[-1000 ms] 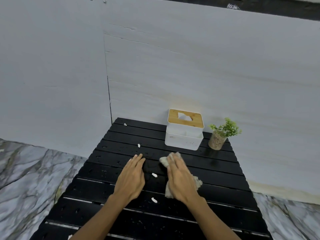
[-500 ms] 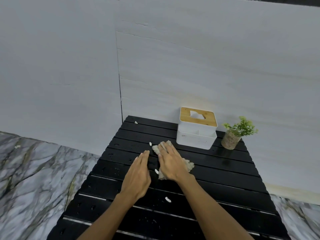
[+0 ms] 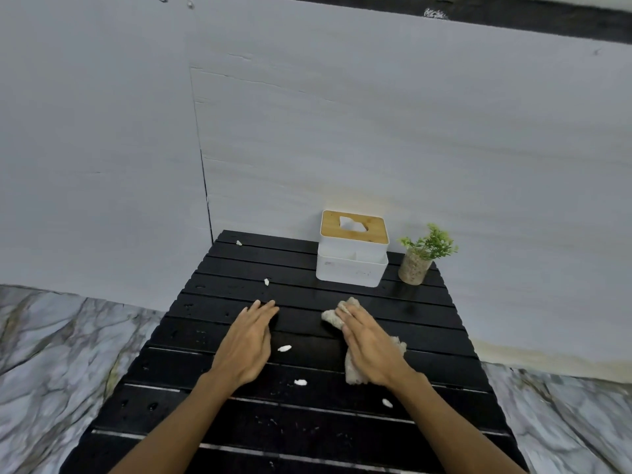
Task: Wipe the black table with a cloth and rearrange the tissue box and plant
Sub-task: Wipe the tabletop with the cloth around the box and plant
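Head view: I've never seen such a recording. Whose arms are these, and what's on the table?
No machine: a person wears a head camera looking down at their own bare hands. The left hand rests flat on the black slatted table. The right hand presses a crumpled beige cloth onto it, fingers straight. At the back stand a white tissue box with wooden lid and, right of it, a small green plant in a speckled pot. White scraps lie on the slats.

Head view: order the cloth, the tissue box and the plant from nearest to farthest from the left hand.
1. Cloth, just right of the left hand, under the right hand.
2. Tissue box, farther back, centre-right.
3. Plant, far right corner.
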### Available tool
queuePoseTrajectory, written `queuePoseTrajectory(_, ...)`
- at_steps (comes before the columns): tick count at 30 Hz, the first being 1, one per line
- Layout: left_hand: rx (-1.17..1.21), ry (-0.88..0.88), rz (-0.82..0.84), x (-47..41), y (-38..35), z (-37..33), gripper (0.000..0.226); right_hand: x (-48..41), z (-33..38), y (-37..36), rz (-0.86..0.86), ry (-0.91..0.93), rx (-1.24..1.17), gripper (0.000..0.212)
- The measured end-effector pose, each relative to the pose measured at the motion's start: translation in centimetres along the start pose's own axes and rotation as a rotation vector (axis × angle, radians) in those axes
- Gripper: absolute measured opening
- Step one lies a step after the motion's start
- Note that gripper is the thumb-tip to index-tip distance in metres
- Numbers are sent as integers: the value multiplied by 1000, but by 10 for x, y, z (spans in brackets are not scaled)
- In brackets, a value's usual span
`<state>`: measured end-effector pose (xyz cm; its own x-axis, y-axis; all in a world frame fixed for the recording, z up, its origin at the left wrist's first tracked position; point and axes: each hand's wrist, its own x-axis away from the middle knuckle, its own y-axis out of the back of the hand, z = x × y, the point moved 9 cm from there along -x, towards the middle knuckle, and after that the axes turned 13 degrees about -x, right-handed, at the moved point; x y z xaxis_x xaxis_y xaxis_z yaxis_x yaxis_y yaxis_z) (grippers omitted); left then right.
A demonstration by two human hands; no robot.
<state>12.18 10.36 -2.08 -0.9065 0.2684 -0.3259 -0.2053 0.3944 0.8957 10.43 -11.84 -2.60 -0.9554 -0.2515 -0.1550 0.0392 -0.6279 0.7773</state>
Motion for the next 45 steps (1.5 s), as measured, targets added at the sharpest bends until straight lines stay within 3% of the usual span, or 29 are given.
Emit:
queuePoseTrajectory(4, 126, 146, 65, 2, -5, 10, 56, -13, -34, 13, -128, -177, 65, 52)
queuePoseTrajectory(6, 175, 166, 80, 2, -3, 11, 60, -26, -14, -4, -73, -130, 60, 52)
queuePoseTrajectory(9, 194, 167, 83, 2, 1, 12, 66, -35, 34, -36, 77, 11, 27, 81)
queuePoseTrajectory(10, 195, 165, 82, 2, 2, 12, 68, -33, 48, -45, 128, 50, 25, 82)
queuePoseTrajectory(15, 211, 137, 110, 3, 0, 13, 65, 3, 91, -64, 291, 244, -28, 51)
queuePoseTrajectory(18, 177, 133, 132, 4, -4, 11, 66, 29, 95, -57, 341, 263, -119, 45)
queuePoseTrajectory(22, 113, 71, 69, 3, 0, 2, 51, 36, 60, -16, 136, 143, -242, 41)
queuePoseTrajectory(27, -47, -18, 51, -2, -11, -13, 46, 19, -23, 38, -171, -252, -13, 44)
queuePoseTrajectory(29, -65, -46, 85, -4, -17, -24, 63, 16, -38, 38, -167, -342, 166, 60)
queuePoseTrajectory(32, -46, -57, 112, -10, -25, -36, 77, 16, -35, 23, -158, -369, 210, 80)
queuePoseTrajectory(36, -12, -75, 133, -21, -32, -52, 79, 14, -22, 16, -126, -315, 238, 81)
queuePoseTrajectory(45, -12, -177, 97, -38, -36, -100, 69, 41, -96, 78, -209, -510, 272, 68)
